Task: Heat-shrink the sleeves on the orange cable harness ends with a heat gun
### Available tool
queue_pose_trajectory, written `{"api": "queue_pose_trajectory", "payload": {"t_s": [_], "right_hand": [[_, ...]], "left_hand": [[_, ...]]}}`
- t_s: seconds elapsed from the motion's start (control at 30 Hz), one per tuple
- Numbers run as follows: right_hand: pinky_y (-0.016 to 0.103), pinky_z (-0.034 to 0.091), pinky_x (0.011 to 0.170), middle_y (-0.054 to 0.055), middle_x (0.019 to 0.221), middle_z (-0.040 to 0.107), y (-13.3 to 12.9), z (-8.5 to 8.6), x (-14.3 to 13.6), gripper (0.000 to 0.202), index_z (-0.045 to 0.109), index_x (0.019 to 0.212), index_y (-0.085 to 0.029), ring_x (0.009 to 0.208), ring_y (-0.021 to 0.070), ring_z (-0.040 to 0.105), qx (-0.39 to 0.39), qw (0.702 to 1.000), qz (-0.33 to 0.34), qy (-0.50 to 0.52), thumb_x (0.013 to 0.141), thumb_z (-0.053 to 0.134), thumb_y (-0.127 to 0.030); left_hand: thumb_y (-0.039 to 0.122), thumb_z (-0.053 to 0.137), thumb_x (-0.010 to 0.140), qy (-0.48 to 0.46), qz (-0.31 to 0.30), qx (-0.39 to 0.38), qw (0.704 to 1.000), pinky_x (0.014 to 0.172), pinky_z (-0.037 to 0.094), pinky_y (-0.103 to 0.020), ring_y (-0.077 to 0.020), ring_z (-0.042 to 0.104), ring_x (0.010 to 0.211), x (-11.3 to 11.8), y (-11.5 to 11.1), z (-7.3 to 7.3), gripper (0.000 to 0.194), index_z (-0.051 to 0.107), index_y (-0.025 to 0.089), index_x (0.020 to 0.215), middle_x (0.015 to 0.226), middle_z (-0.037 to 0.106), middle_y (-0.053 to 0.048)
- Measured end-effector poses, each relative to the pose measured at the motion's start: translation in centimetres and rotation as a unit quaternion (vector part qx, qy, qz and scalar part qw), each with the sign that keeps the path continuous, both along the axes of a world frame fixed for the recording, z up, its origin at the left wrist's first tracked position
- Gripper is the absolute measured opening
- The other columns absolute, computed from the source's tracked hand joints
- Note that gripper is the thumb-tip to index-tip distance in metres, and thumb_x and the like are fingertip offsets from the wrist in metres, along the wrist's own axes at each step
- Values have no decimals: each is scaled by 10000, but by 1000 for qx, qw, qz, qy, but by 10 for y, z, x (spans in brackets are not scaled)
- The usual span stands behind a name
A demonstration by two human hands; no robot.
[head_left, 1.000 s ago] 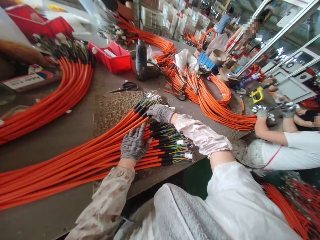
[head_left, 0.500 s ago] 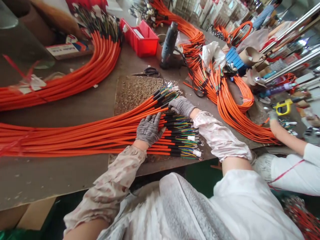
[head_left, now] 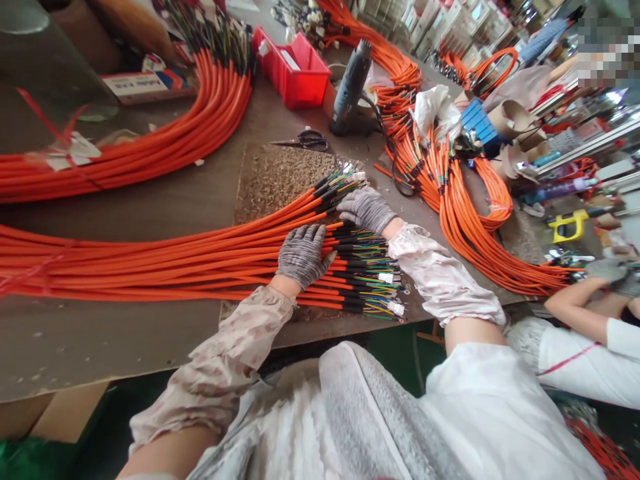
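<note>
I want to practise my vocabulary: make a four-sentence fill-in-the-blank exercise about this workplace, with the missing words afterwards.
1. The left hand lies on cables whose long outer covering is coloured ____.
2. The gloved hand nearer the cables' ends is the wearer's ____ one.
3. In the picture, the open bin just left of the heat gun is coloured ____.
4. At the far edge of the rough brown board lies a pair of ____.

Missing words: orange; right; red; scissors.

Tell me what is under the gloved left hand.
Orange cables pass under the gloved left hand, emerging on both sides. The hand hides the stretch directly beneath it and its palm.
</note>
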State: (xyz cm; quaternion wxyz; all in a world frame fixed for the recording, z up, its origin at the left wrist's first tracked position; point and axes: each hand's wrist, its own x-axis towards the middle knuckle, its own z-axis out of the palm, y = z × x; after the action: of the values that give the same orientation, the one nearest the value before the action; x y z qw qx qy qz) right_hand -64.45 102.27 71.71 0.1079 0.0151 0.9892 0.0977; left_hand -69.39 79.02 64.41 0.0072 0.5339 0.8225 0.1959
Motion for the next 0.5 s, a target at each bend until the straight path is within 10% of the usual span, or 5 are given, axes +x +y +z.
{"api": "queue_pose_trajectory", "payload": {"t_s": [0.5], "right_hand": [[358,498,970,128,1202,753,24,-12,0,300,748,1256,-140,1106,266,680,-146,987,29,57,1051,581,-280]], "left_hand": [[522,552,1058,3,2,1,1000,1243,405,-509,-393,557,1423,0,-1,2,681,569,59,1557,1554,596,-204]]}}
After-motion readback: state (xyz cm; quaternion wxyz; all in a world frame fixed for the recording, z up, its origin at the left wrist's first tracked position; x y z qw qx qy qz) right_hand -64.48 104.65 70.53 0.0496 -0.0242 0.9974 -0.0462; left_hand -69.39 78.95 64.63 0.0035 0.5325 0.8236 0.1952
